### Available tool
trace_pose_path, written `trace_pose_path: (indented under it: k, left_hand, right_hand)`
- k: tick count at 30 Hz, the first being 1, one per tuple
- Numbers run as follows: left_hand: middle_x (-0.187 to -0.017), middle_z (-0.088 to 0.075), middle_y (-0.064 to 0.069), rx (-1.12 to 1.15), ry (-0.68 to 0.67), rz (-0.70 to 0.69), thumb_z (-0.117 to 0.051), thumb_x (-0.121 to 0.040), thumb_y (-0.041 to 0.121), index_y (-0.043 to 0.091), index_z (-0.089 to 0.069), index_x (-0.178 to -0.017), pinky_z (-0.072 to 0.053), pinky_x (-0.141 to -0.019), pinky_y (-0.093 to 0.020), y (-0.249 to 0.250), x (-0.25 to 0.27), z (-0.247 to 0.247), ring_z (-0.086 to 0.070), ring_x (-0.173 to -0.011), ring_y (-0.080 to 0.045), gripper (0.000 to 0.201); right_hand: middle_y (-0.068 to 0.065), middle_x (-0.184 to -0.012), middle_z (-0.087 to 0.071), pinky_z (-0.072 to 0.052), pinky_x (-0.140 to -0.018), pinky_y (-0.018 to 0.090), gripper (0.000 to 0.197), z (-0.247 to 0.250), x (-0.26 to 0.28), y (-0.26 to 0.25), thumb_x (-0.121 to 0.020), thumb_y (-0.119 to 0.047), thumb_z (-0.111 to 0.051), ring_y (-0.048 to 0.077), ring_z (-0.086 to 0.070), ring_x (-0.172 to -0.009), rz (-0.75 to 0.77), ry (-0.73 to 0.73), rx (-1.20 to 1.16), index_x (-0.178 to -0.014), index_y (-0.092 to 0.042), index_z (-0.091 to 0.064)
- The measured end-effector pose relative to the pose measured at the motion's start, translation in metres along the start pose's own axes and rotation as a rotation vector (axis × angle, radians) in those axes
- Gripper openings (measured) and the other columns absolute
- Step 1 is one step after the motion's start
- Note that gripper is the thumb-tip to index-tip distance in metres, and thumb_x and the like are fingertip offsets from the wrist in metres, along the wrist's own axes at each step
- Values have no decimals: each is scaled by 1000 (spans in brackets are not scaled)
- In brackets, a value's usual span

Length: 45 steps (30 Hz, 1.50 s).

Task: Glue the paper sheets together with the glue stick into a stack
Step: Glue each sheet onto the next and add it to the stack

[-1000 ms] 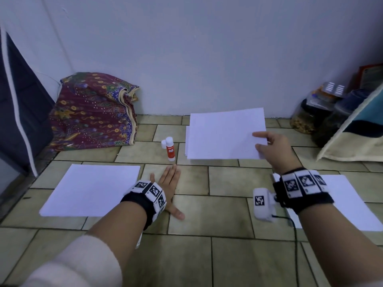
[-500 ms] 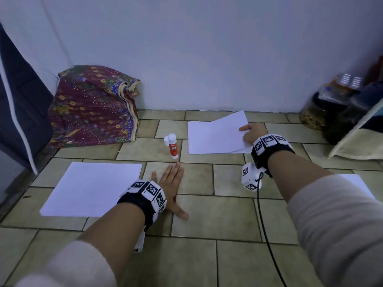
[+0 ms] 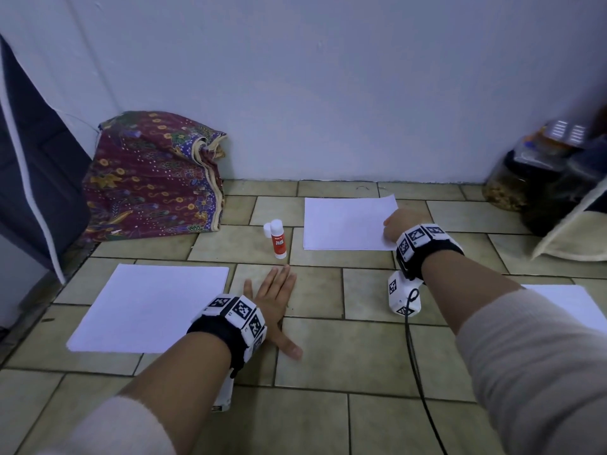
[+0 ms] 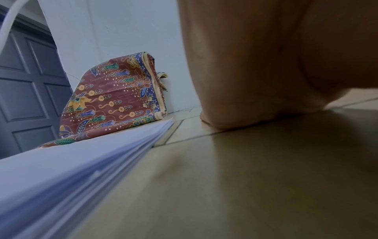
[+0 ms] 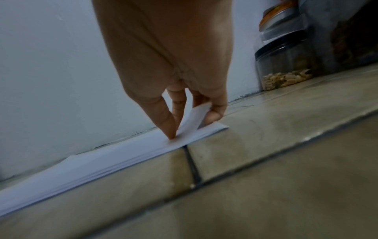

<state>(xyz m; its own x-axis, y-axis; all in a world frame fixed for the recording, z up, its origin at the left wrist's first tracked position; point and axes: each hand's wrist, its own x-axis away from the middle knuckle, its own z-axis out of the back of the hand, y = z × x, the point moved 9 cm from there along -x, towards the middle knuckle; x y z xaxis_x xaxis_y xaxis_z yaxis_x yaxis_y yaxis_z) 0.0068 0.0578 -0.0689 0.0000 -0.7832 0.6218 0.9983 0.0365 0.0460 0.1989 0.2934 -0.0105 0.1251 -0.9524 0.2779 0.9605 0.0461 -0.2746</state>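
White paper sheets lie as a flat pile on the tan tiled floor near the pale wall in the head view. The right hand rests on the pile's right edge, its fingers hidden behind the knuckles. A white glue stick with a red label stands upright just left of this pile, with a small white cap beside it. The left hand lies flat on the floor, fingers straight and spread, gripping nothing, between the glue stick and the viewer. A second white paper pile lies to its left, and a further white sheet shows at the right, partly hidden by the sleeve. A folded maroon patterned cloth sits against the wall at left; clear plastic jars stand at right. In the left wrist view, the left hand presses on the floor, beside the layered edge of the second paper pile, with the cloth behind. In the right wrist view, the right hand pinches a raised corner of the top sheet between curled fingers, while one fingertip presses down on the pile. A jar holding pale nuts stands by the wall.
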Motion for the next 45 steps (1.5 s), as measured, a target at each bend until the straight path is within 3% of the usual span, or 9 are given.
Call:
trace_pose_path:
  k: [6, 10, 13, 18, 32, 37, 40, 43, 45]
  left_hand:
    - [-153, 35, -2, -16, 15, 13, -70, -66, 69, 11, 27, -147, 7, -112, -61, -1, -2, 1, 29, -143, -22, 139]
    - [-153, 36, -2, -22, 14, 23, -69, -66, 71, 12, 28, -146, 8, -112, -61, -4, -6, 0, 30, -142, -22, 140]
    - [-153, 37, -1, -28, 19, 32, -69, -64, 73, 12, 29, -146, 7, -112, -62, -4, -6, -2, 30, -142, -21, 142]
    - [-154, 34, -2, -9, 66, 41, -71, -63, 71, 12, 26, -147, 5, -112, -61, -3, -5, 0, 27, -144, -21, 142]
    - [-158, 26, -4, 10, 75, 67, -65, -77, 63, 9, 20, -150, -8, -118, -53, 4, 14, 2, 17, -147, -21, 124]
    - [-161, -9, -6, 119, 168, -3, -60, -90, 49, 9, -16, -153, -17, -117, -31, -3, 39, 22, -13, -147, -20, 87]
    - [-154, -29, -7, 92, 334, 117, -61, -89, 41, 13, -31, -147, -25, -115, -36, -45, 52, 43, -23, -142, -23, 71]
    - [-161, 2, -10, 138, 236, 406, -64, -81, 60, 17, 0, -154, -17, -118, -47, -108, 61, 21, 4, -148, -31, 106]
    - [-160, 2, -14, 129, 200, 556, -62, -79, 66, 12, 4, -154, -17, -117, -47, -135, 69, 6, 3, -147, -36, 114]
  right_hand:
    - [9, -132, -53, -22, -110, 36, 36, 0, 9, -11, -93, -29, -48, 31, -28, -133, 4, 33, 189, -126, -16, -57]
    - [18, -155, -19, -16, -117, 41, 73, -19, 40, -15, -94, -49, -50, 30, -9, -146, 124, -49, 20, -147, -5, -28]
    - [14, -159, -2, -15, -117, 52, 100, -40, 73, -6, -85, -64, -54, 29, 3, -147, 179, -146, 67, -151, -4, -10]
    - [14, -157, 21, -4, -119, 49, 132, -61, 122, 47, -69, -76, -60, 28, 18, -146, 120, -275, 238, -149, -1, 14]
    - [12, -155, 29, 6, -119, 43, 149, -71, 158, 77, -58, -72, -72, 26, 25, -144, 89, -317, 306, -145, -3, 27]
    - [12, -155, 28, 5, -119, 43, 147, -70, 161, 76, -59, -73, -71, 26, 24, -144, 88, -299, 319, -145, -3, 26]
    - [12, -156, 27, 4, -120, 43, 147, -68, 162, 75, -59, -74, -70, 26, 23, -144, 88, -290, 323, -145, -3, 25]
    - [12, -156, 27, 4, -120, 42, 146, -68, 163, 74, -60, -73, -70, 26, 23, -144, 86, -286, 320, -145, -4, 25]
    - [11, -156, 27, 4, -120, 42, 146, -67, 163, 74, -60, -73, -70, 26, 23, -145, 86, -282, 317, -146, -4, 25]
